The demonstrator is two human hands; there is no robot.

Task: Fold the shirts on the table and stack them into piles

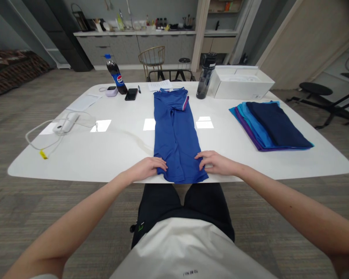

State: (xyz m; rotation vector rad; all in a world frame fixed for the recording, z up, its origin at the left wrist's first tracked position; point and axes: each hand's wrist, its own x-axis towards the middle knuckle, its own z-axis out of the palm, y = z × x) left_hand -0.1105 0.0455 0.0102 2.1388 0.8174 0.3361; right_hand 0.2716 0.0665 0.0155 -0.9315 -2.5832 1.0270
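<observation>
A blue polo shirt (176, 131) lies lengthwise on the white table, folded into a narrow strip. Its collar is at the far end, and a short sleeve with a red and white trimmed cuff lies across the upper part. The hem reaches the table's near edge. My left hand (151, 167) rests at the lower left side of the shirt, fingers stretched out over the cloth. On the opposite side my right hand (216, 162) touches the lower right edge with its fingers apart. Neither hand grips the fabric visibly.
Folded clothes (275, 126) are stacked on the right, before a white box (241, 87). A dark water bottle (205, 77), a cola bottle (116, 75) and a phone (131, 94) stand or lie toward the back. A white power strip (66, 123) with cable lies left.
</observation>
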